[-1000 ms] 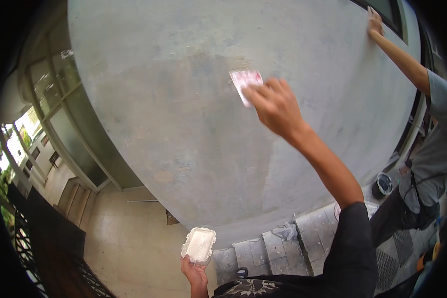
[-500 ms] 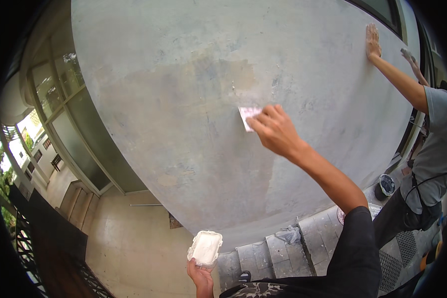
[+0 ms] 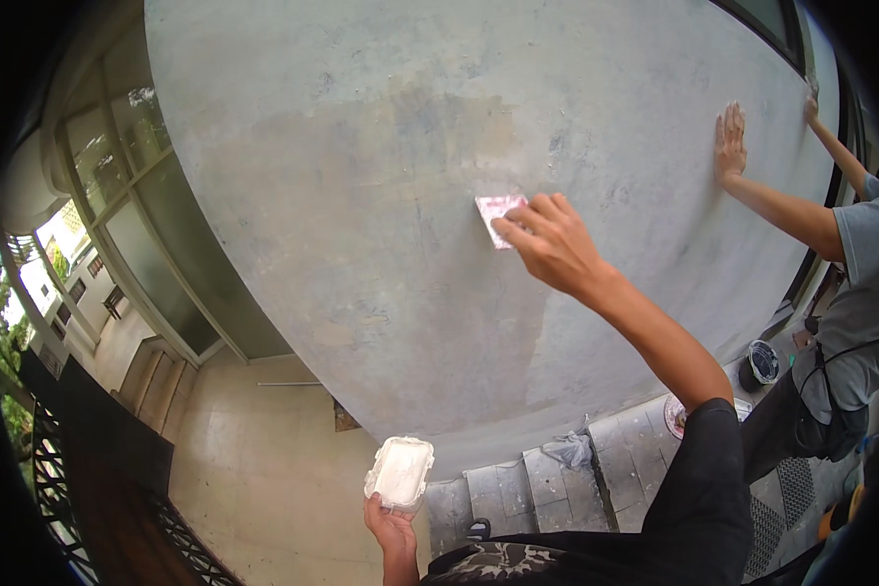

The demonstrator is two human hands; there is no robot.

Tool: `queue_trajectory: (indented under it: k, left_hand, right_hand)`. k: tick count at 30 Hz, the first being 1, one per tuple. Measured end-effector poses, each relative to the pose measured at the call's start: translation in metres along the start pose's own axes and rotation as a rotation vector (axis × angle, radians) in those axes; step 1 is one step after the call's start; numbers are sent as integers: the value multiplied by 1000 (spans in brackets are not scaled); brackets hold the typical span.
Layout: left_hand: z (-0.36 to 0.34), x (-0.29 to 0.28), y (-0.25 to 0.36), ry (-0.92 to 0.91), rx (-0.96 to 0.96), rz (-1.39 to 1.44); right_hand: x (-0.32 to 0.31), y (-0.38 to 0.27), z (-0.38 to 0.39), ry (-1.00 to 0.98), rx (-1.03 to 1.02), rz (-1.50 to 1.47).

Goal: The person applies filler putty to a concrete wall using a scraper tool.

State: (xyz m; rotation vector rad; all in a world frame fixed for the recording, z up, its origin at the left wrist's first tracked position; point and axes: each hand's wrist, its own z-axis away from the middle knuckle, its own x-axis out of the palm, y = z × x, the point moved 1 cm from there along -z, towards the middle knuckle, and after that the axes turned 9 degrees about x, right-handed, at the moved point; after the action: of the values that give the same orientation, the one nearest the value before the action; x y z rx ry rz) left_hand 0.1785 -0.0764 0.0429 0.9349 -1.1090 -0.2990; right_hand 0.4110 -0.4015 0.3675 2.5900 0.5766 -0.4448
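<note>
My right hand (image 3: 554,239) pinches a thin, flat scraper (image 3: 495,217), white with pinkish smears, which lies against the grey plastered wall (image 3: 381,254). Around it the wall is blotchy, with a tan patch above and to the left and small pits and marks. Low in the view, my left hand (image 3: 393,527) holds up a shallow white plastic tub (image 3: 400,473) by its near end. Smooth white paste fills the tub, and its rim is crusted with the same stuff.
At the right a co-worker in a grey shirt (image 3: 866,230) rests one hand (image 3: 731,146) flat on the wall; the other is up by the window frame. Below are a dark bucket (image 3: 760,363), a crumpled plastic bag (image 3: 568,449) and grey steps (image 3: 498,498). Glass doors (image 3: 156,264) stand left.
My right hand and the scraper have shifted slightly up and right. White specks on the wall just above no longer show. The co-worker's flat hand is lower. My left hand still holds the tub.
</note>
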Motion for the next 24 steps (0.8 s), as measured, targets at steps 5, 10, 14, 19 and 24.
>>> queue_trajectory:
  k: [5, 10, 14, 19, 24]
  left_hand:
    - [-6, 1, 1, -14, -28, -50]
    - [-9, 2, 3, -38, -28, -35]
    - [-8, 4, 4, -10, -1, 92]
    - [-5, 7, 7, -7, -20, 26]
    - [-4, 11, 9, -40, -42, -35]
  right_hand:
    - [-24, 39, -46, 238, 57, 138]
    - [35, 0, 24, -37, -234, 219]
    - [15, -33, 62, -158, -161, 93]
    - [-34, 17, -28, 289, -22, 144]
    - [-15, 49, -48, 182, -15, 150]
